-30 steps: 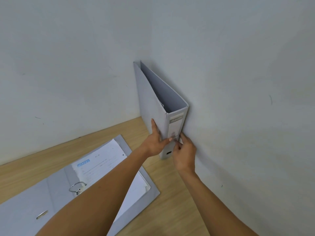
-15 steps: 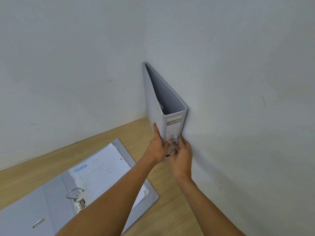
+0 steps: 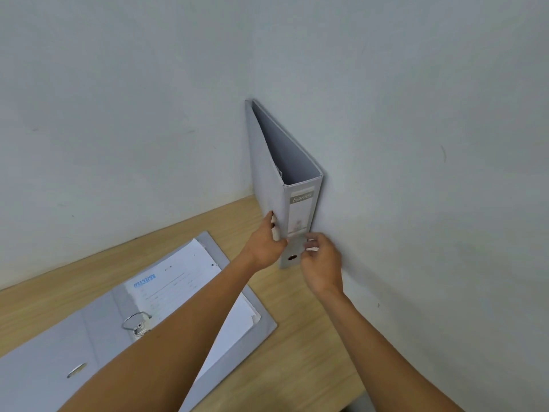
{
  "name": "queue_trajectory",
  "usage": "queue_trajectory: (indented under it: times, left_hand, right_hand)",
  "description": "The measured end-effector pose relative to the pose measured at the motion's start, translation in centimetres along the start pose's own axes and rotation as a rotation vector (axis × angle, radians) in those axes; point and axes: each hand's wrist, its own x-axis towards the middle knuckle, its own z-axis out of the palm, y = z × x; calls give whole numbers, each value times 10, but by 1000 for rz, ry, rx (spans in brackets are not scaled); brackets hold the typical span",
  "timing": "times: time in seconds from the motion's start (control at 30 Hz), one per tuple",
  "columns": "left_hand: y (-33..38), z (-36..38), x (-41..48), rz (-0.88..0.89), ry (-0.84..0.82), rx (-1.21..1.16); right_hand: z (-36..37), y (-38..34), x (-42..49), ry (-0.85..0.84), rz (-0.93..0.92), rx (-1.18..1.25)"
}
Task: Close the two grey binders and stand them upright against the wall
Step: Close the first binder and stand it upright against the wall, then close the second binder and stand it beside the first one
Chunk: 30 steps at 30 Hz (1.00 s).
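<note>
One grey binder (image 3: 267, 173) stands closed and upright in the corner, its right cover against the right wall and its labelled spine facing me. My left hand (image 3: 264, 248) grips its left cover low down by the spine. My right hand (image 3: 320, 263) hovers at the spine's lower right edge with fingers loosely curled and holding nothing; I cannot tell whether the fingertips touch. The second grey binder (image 3: 38, 352) lies open flat on the wooden table (image 3: 297, 337) at the lower left, with white papers (image 3: 178, 283) on its right half and its metal rings (image 3: 136, 321) showing. My left forearm crosses over it.
Two pale walls meet in the corner behind the upright binder; the right wall (image 3: 430, 203) runs along the table's right edge. The table's front right corner shows at the bottom right.
The upright binder has settled closer against the right wall. My right hand has slipped down off the spine, uncovering the finger hole. My left hand keeps its grip on the cover.
</note>
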Motion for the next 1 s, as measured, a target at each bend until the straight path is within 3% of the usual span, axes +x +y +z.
queue_trajectory:
  times: [0.23, 0.4, 0.77, 1.0]
  left_hand:
    - [-29, -36, -55, 69, 59, -179]
    - [-81, -81, -111, 6, 168, -221]
    - [-250, -181, -269, -382, 456, -397]
    - [-350, -205, -356, -682, 576, -414]
  right_hand:
    - [38, -15, -35, -187, -56, 69]
    - [84, -32, -68, -338, -103, 33]
    - [233, -74, -182, -836, -169, -168]
    - [308, -43, -241, -1008, -129, -340]
